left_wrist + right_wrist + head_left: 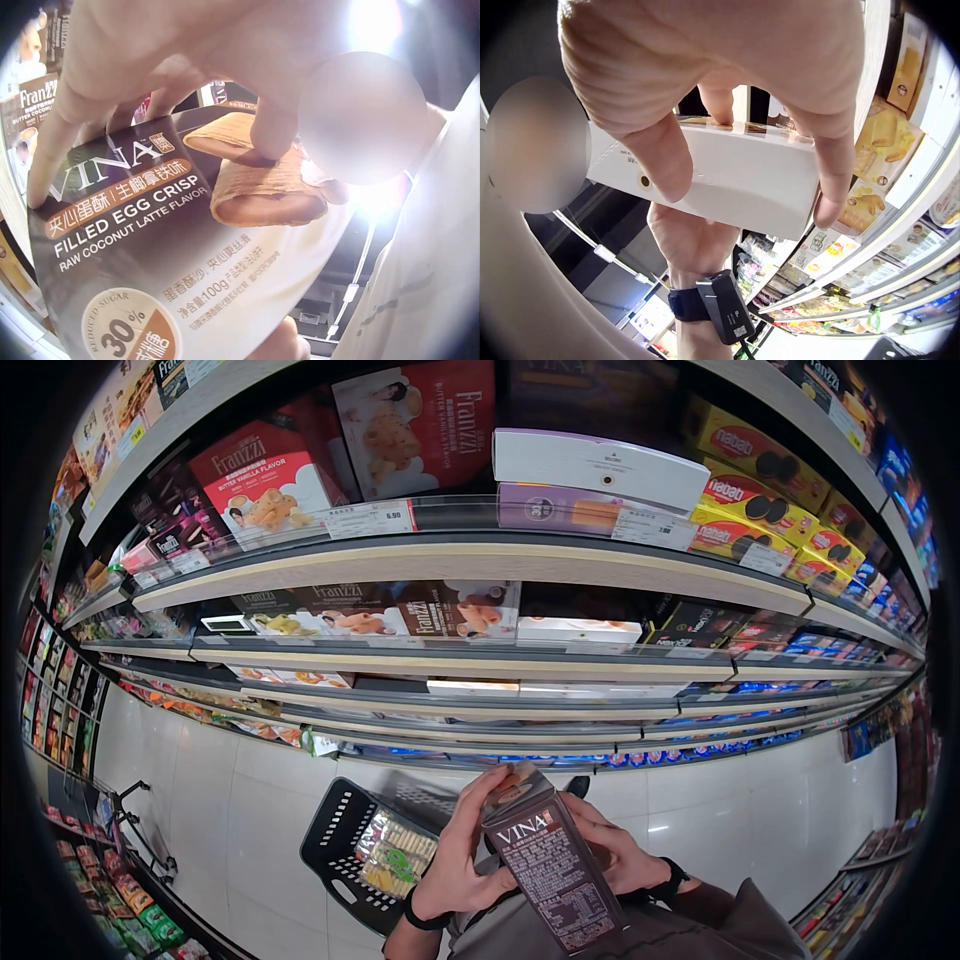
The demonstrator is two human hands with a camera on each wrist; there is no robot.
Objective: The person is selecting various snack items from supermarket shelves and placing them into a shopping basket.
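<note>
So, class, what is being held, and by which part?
The VINA box, left hand gripping its left side, right hand its right side.

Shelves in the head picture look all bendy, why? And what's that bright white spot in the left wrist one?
Head view: the wide lens bends the straight shelves and darkens the corners. Left wrist view: a bright light beyond the VINA box flares white, and the left hand near the lens is blurry.
</note>
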